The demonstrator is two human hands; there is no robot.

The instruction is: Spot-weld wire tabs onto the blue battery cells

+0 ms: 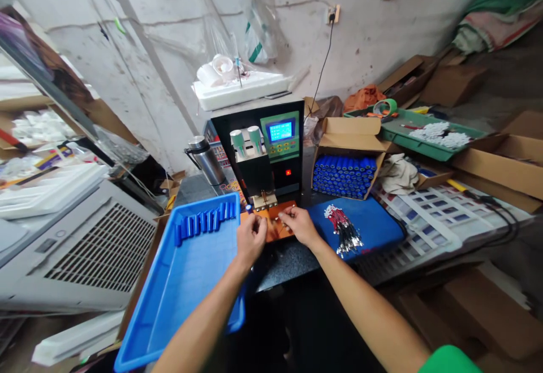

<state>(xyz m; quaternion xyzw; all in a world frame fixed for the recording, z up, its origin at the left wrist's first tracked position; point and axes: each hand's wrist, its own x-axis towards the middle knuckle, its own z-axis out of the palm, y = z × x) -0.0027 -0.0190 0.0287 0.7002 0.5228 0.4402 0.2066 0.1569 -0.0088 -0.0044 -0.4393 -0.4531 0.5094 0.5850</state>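
A small blue battery (248, 208) is being pinched in the curled fingers of the left hand (250, 238) on the orange plate (271, 227), just below the welding machine (265, 150). The right hand (299, 223) is being held beside it, fingertips closed; what they hold cannot be told. Left of the machine, a blue tray (178, 282) is lying; right of it, red wires (343, 231).

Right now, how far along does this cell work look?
Done, by the look of it: a short row of blue cells lies in the blue tray. In hand: left hand and right hand sit at the orange plate under the machine. Left: a full box of cells and a wire bundle.
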